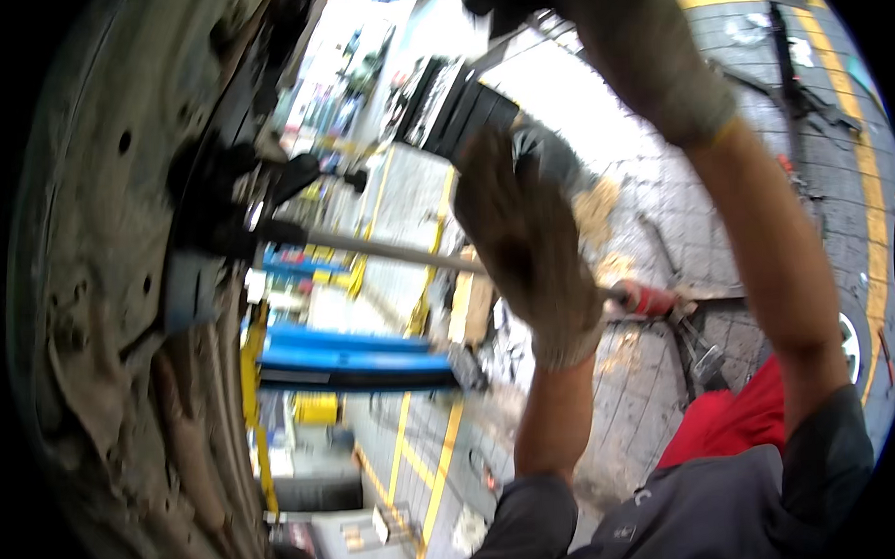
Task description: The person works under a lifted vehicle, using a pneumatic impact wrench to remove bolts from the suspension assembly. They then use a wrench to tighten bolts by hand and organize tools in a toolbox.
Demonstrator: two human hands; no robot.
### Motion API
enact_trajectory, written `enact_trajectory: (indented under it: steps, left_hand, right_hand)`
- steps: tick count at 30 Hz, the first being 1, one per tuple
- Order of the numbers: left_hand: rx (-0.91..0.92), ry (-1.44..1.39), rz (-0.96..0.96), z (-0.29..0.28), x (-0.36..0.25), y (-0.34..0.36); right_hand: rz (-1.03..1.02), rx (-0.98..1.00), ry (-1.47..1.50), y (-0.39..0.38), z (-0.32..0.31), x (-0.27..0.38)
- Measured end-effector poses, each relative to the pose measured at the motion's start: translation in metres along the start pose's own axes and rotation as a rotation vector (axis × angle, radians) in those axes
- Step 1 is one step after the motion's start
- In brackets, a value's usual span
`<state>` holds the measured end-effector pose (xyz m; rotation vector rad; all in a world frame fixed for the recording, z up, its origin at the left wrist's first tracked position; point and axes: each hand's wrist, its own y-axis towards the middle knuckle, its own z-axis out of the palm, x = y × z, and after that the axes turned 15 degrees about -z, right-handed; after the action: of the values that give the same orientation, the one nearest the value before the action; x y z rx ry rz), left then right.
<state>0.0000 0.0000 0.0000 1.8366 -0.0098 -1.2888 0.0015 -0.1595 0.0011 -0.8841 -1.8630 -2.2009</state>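
My left hand (530, 252), in a dirty grey-brown work glove, is raised in the middle with its fingers stretched upward and smeared by motion. A bare metal rod (397, 252) runs from a dark joint (243, 203) on the vehicle's underside toward this hand and disappears behind it; whether they touch is unclear. Higher up, my right hand (647, 61), gloved alike, reaches to the upper edge, where its fingers are blurred and partly cut off. A black shape (507, 1) lies against its fingertips; I cannot tell whether it is held.
The rusty vehicle underside (102, 262) fills the left. A blue lift arm (352, 360) crosses below the rod. A red cylinder (648, 299), a black bag (550, 158) and a dark metal frame (791, 90) are beyond my hands, over tiled floor (620, 426) with yellow lines.
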Motion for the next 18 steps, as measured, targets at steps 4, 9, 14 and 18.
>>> enact_trajectory:
  steps: [4, 9, 14, 18]
  left_hand:
    - [-0.214, 0.278, -0.049, -0.008, 0.080, -0.038]
    - [-0.633, 0.275, -0.549, -0.084, 0.164, -0.180]
    - [-0.686, 0.366, -0.959, -0.084, 0.233, -0.299]
    - [-0.672, 0.454, -1.283, -0.088, 0.257, -0.414]
  right_hand:
    - [0.085, -0.133, -0.230, -0.026, -0.065, 0.011]
    - [0.129, -0.173, -0.211, -0.033, -0.011, -0.022]
    - [-0.015, 0.005, -0.333, -0.020, 0.035, -0.021]
    - [-0.151, 0.123, -0.450, -0.004, 0.067, -0.037]
